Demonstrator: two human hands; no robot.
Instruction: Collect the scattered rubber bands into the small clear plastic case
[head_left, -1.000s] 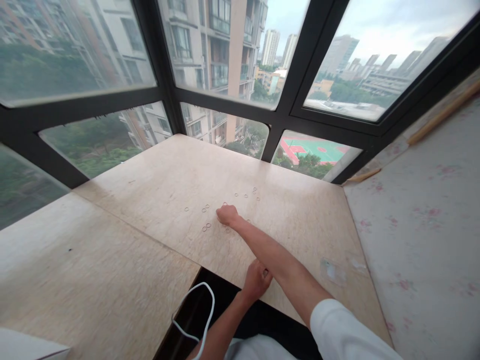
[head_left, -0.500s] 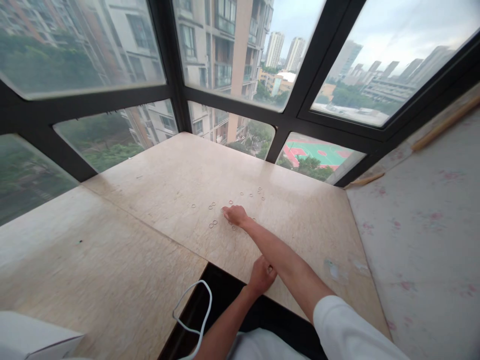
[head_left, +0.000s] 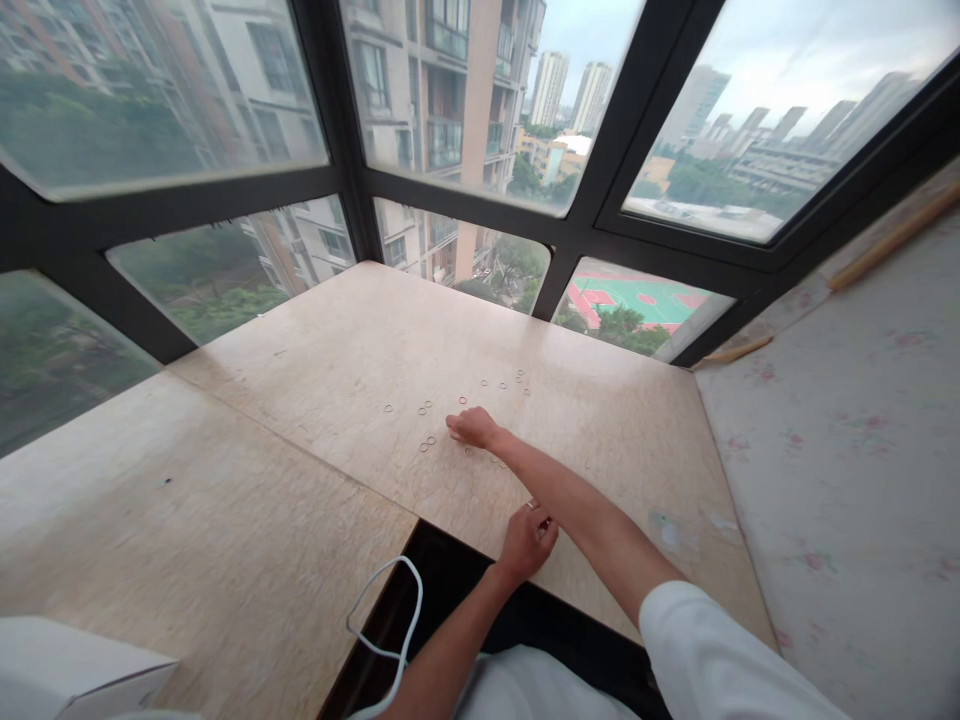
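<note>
Several thin, small rings lie scattered on the pale tabletop (head_left: 315, 350), among them a ring (head_left: 388, 408) at the left, a reddish ring (head_left: 463, 400) and a ring (head_left: 526, 392) at the right. Over the middle of them, my right hand (head_left: 471, 427) is closed in a pinch, fingertips down at the surface. What the fingertips pinch is hidden. Closer to me, my left hand (head_left: 527, 542) is closed at the table's front edge, partly under my right forearm. A small pale loop shows at its fingers; whether it is held or worn I cannot tell.
A white cable (head_left: 417, 600) loops over the dark recess (head_left: 450, 558) in front of me. At lower left stands a white box (head_left: 82, 660). Windows with dark frames (head_left: 358, 215) border the table, and a floral wall (head_left: 840, 480) rises at the right.
A ring that showed at my right fingertips is no longer visible there. My left hand has turned slightly, its fingers now higher beside my right forearm. The view has shifted a little.
</note>
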